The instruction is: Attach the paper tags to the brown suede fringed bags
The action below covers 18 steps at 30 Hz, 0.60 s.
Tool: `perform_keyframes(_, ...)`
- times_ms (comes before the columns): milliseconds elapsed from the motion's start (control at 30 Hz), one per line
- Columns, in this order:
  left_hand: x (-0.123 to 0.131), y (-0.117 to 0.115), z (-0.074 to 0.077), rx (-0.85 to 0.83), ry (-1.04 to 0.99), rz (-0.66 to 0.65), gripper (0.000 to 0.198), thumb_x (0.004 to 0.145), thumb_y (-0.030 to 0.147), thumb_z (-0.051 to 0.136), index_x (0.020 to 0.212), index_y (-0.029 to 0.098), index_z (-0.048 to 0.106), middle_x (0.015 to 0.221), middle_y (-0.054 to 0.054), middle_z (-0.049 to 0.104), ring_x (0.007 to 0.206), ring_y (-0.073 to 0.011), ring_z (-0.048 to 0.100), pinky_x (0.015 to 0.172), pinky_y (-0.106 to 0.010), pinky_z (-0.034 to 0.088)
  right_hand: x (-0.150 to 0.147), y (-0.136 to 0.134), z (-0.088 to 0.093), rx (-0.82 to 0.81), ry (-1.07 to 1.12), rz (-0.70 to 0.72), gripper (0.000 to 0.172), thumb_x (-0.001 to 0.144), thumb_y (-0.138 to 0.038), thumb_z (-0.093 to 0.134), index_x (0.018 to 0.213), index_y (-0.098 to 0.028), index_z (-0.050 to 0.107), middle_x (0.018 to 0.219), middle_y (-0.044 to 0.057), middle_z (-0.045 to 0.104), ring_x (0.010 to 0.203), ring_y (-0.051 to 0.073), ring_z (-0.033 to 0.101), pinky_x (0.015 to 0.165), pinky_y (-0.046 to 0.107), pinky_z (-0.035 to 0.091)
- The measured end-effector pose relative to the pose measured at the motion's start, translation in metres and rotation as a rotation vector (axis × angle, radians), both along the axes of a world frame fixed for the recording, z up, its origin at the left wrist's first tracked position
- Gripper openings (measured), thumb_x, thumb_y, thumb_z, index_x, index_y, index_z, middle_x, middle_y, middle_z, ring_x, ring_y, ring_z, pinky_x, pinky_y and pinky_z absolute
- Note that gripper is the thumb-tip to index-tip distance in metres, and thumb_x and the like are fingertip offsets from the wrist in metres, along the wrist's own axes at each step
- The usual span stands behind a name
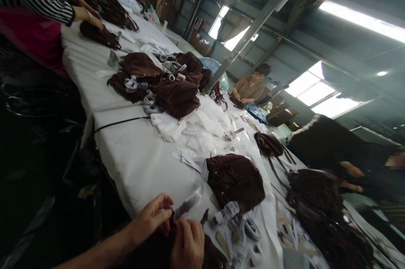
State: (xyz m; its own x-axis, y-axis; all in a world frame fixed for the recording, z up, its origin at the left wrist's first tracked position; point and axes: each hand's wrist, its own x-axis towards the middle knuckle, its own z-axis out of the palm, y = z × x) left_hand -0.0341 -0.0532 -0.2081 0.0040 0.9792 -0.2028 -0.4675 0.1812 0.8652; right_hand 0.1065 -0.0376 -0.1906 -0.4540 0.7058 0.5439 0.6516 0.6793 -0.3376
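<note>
At the table's near edge, my left hand (150,222) and my right hand (188,241) are close together, fingers closed on the upper part of a dark brown bag (213,254). The exact part pinched between them is hidden. A dark strip in clear plastic (188,205) sticks out just beyond my fingers. Past my right hand lies another brown gathered bag (237,180) with small metal fittings. Beside that bag are a plastic-wrapped piece (227,213) and a rolled strap (251,229) in wrapping.
White sheeting covers the long table (126,150). Farther along are a heap of brown bags (174,91) and loose white paper (205,125). A slanting metal post (234,55) rises beyond. Co-workers handle brown bags at far left, across the table and at right, near more dark bags (316,201).
</note>
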Motion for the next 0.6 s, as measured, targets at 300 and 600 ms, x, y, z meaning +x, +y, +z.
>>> perform_keyframes(300, 0.004, -0.002, 0.002, -0.059, 0.109, 0.025, 0.031, 0.082, 0.049, 0.057, 0.081, 0.02, 0.046, 0.054, 0.006, 0.054, 0.052, -0.013, 0.054, 0.051, -0.023, 0.039, -0.006, -0.01, -0.015, 0.045, 0.059, 0.015, 0.014, 0.089, -0.014, 0.052, 0.087, -0.022, 0.064, 0.075, 0.004, 0.062, 0.072, 0.018, 0.057, 0.071, 0.031, 0.044)
perform_keyframes(600, 0.007, -0.003, 0.0, -0.102, 0.084, 0.051, 0.037, 0.081, 0.053, 0.054, 0.073, 0.017, 0.052, 0.056, 0.004, 0.055, 0.054, -0.0135, 0.053, 0.056, -0.025, 0.04, 0.006, 0.008, -0.001, -0.594, 0.269, -0.272, 0.024, 0.087, -0.039, 0.054, 0.092, -0.022, 0.071, 0.085, 0.004, 0.073, 0.077, 0.02, 0.067, 0.069, 0.026, 0.05)
